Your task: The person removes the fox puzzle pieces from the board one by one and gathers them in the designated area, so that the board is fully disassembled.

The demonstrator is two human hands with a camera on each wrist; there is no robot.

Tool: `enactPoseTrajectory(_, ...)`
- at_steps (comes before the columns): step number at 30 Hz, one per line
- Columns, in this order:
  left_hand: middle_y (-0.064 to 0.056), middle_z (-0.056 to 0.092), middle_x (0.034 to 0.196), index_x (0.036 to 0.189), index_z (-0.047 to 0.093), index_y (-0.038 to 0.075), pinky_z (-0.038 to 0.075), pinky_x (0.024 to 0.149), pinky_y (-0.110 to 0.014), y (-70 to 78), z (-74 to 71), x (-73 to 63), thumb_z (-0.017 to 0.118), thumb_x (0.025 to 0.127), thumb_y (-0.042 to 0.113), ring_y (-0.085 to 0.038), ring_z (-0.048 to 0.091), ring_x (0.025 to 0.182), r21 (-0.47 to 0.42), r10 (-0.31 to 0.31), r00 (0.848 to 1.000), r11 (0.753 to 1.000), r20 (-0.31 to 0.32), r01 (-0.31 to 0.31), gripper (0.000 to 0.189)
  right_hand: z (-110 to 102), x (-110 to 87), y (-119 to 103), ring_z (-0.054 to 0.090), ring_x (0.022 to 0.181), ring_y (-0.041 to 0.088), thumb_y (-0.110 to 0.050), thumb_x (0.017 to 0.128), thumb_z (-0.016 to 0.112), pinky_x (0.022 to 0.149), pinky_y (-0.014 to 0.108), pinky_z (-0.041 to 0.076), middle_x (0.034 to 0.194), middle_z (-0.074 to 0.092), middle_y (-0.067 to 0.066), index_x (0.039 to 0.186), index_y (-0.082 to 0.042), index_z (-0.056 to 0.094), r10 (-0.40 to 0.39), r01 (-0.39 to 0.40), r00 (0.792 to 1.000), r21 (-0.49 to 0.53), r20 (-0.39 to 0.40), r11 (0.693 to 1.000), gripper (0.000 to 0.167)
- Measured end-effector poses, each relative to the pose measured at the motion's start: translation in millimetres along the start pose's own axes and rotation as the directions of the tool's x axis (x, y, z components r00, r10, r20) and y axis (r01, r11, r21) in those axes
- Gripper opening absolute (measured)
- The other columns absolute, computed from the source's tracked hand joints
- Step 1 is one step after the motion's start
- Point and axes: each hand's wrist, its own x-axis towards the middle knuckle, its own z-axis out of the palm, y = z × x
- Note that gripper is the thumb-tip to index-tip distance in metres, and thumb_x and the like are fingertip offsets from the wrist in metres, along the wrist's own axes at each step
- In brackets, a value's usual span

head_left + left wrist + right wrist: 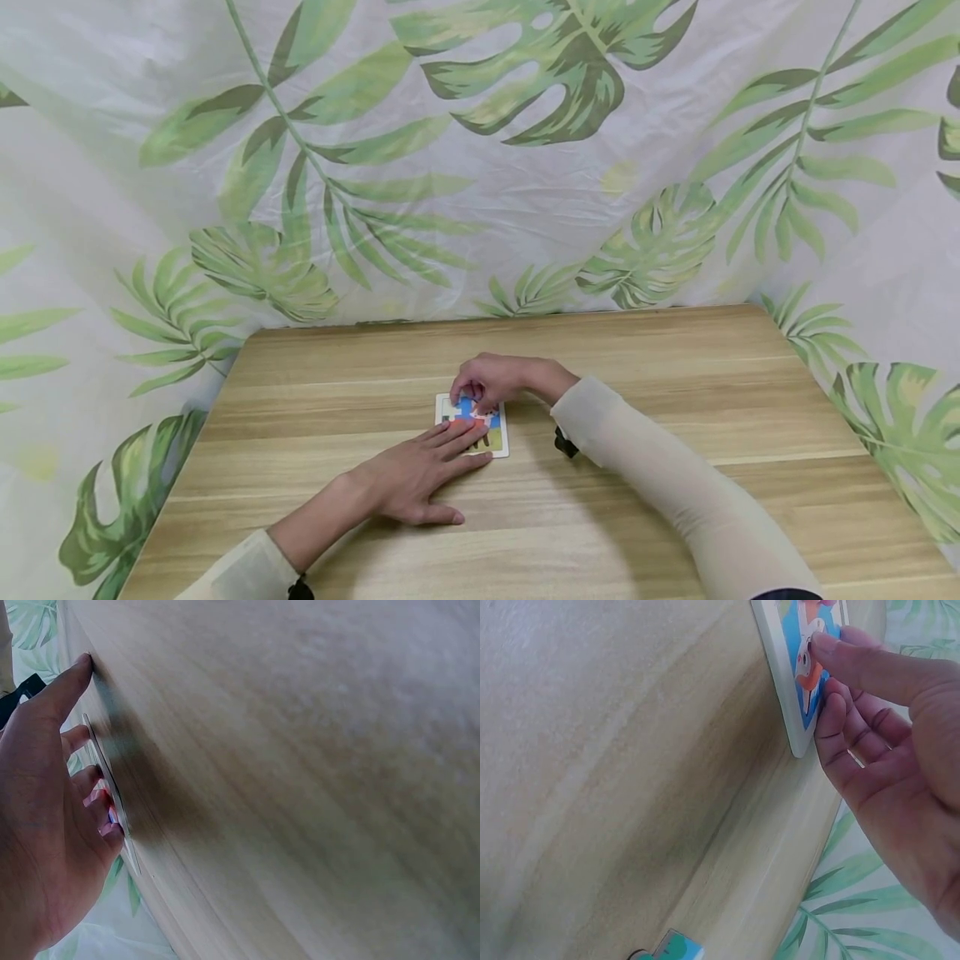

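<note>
A small jigsaw puzzle (495,442) in a white frame lies on the wooden table, its picture in blue, red, orange and green. Pale backing shows at its upper left. My left hand (416,475) rests across the lower left of the puzzle, fingers straight and spread, thumb out on the wood. At the top edge my right hand (495,379) grips the puzzle with bent fingers. In the right wrist view its thumb (847,656) presses a white and orange animal's head on the picture, while curled fingers (832,712) meet the frame's edge.
A small teal and blue flat piece (679,946) appears at the bottom of the right wrist view, a dark round edge beside it. The wooden table (345,358) ends against a leaf-print cloth (450,208) at the back and sides.
</note>
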Motion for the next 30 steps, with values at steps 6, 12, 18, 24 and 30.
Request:
enactPoseTrajectory(6, -0.014, 0.015, 0.177, 0.167, 0.034, 0.02, 0.025, 0.13, -0.051, -0.3, 0.5, -0.5, 0.049, 0.103, 0.069, -0.032, 0.015, 0.164, -0.008, -0.011, 1.0, 1.0, 0.014, 0.011, 0.083, 1, -1.5, -2, 0.06, 0.095, 0.018, 0.0, 0.088, 0.084, 0.083, 0.022, 0.05, 0.107, 0.064, 0.008, 0.118, -0.012, 0.077, 0.018, -0.018, 1.0, 0.006, -0.022, 1.0, 0.034)
enactPoseTrajectory(12, -0.012, 0.013, 0.178, 0.168, 0.033, 0.021, 0.024, 0.13, -0.05, 0.7, -0.3, -0.6, 0.048, 0.103, 0.07, -0.031, 0.013, 0.164, -0.015, -0.023, 0.999, 1.0, 0.031, 0.024, 0.083, 3, -4.1, -2, 0.061, 0.098, 0.019, 0.001, 0.088, 0.083, 0.086, 0.024, 0.051, 0.109, 0.065, 0.008, 0.12, -0.012, 0.076, 0.008, -0.007, 0.999, 0.021, -0.043, 1.0, 0.034)
enactPoseTrajectory(18, -0.012, 0.013, 0.178, 0.168, 0.033, 0.021, 0.024, 0.131, -0.05, 1.0, -1.5, -0.6, 0.049, 0.103, 0.069, -0.03, 0.012, 0.164, -0.016, -0.022, 0.999, 1.0, 0.031, 0.023, 0.083, 5, -6.8, 0, 0.06, 0.097, 0.017, 0.002, 0.089, 0.082, 0.087, 0.025, 0.053, 0.108, 0.065, 0.005, 0.119, -0.012, 0.075, -0.011, 0.015, 0.997, 0.046, -0.073, 0.999, 0.034)
enactPoseTrajectory(24, -0.012, 0.012, 0.178, 0.168, 0.033, 0.021, 0.024, 0.131, -0.05, 0.3, -1.9, -0.5, 0.049, 0.103, 0.069, -0.031, 0.012, 0.164, -0.013, -0.019, 0.999, 1.0, 0.028, 0.019, 0.083, 7, -9.9, 1, 0.061, 0.095, 0.016, 0.003, 0.089, 0.082, 0.085, 0.025, 0.054, 0.107, 0.067, 0.006, 0.12, -0.012, 0.076, -0.014, 0.021, 0.995, 0.076, -0.099, 0.997, 0.035)
enactPoseTrajectory(30, -0.013, 0.013, 0.178, 0.168, 0.033, 0.019, 0.024, 0.13, -0.051, -0.1, -1.0, -1.4, 0.049, 0.103, 0.068, -0.032, 0.013, 0.164, -0.01, -0.01, 1.0, 1.0, 0.017, 0.01, 0.082, 10, -9.5, 4, 0.061, 0.091, 0.014, 0.003, 0.089, 0.082, 0.081, 0.023, 0.053, 0.102, 0.069, 0.003, 0.118, -0.012, 0.079, -0.009, 0.023, 0.993, 0.115, -0.119, 0.993, 0.033)
